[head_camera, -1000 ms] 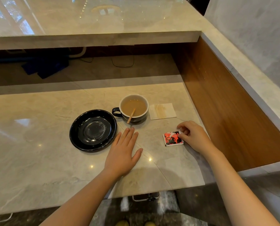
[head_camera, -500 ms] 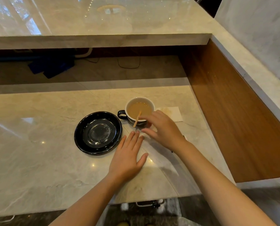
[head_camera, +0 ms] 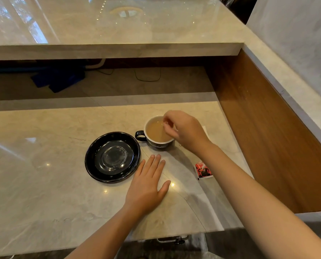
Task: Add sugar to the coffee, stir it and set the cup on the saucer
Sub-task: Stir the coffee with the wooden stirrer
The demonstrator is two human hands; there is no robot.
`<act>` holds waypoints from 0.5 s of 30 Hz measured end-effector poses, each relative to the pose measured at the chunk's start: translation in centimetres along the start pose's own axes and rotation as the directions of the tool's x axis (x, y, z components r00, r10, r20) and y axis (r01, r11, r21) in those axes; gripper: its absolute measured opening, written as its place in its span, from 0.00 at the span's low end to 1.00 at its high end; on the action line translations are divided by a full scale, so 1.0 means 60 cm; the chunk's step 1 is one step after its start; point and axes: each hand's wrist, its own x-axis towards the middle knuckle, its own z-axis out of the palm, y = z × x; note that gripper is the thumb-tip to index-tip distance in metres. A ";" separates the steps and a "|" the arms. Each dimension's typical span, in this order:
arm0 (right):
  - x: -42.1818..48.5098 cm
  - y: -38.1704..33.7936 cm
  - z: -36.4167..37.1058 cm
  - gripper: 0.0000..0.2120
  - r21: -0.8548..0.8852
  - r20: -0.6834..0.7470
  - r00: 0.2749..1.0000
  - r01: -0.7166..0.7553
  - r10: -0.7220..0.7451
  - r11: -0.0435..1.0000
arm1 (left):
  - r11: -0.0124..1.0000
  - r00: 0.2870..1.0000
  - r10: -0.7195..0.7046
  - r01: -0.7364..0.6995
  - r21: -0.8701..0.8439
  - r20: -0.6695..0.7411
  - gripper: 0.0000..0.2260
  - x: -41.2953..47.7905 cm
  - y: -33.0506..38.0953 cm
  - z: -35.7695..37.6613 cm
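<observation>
On the desk (head_camera: 44, 184), going left to right: the black saucer (head_camera: 112, 157) lies bare, a faint ring at its centre, so seating the cup is still to do. At the saucer's 4 o'clock the left hand (head_camera: 145, 186) lies flat, fingers spread, holding nothing. At the saucer's 1 o'clock, just beside its rim, stands the cup (head_camera: 157, 132), white inside, dark handle toward 9 o'clock, filled with pale tan coffee. The right hand (head_camera: 184, 132) hangs over the cup's 2 o'clock edge, fingertips pinched; what they hold I cannot tell, probably a stirrer. Stirring looks underway. A red packet (head_camera: 203, 170) lies at the cup's 5 o'clock; whether it is opened is unclear.
</observation>
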 end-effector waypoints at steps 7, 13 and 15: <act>0.031 0.040 -0.004 0.08 0.172 0.009 0.974 -0.222 0.224 0.960 | 1.000 1.000 -0.008 0.008 0.010 0.015 0.29 0.000 -0.002 0.001; 0.025 0.033 0.010 0.10 0.314 0.006 0.960 -0.269 0.281 0.910 | 1.000 1.000 -0.002 0.002 0.021 0.014 0.29 0.001 0.000 -0.001; 0.020 0.029 0.013 0.11 0.335 0.004 0.962 -0.259 0.273 0.906 | 1.000 1.000 0.003 -0.003 0.019 0.011 0.28 0.001 0.000 -0.002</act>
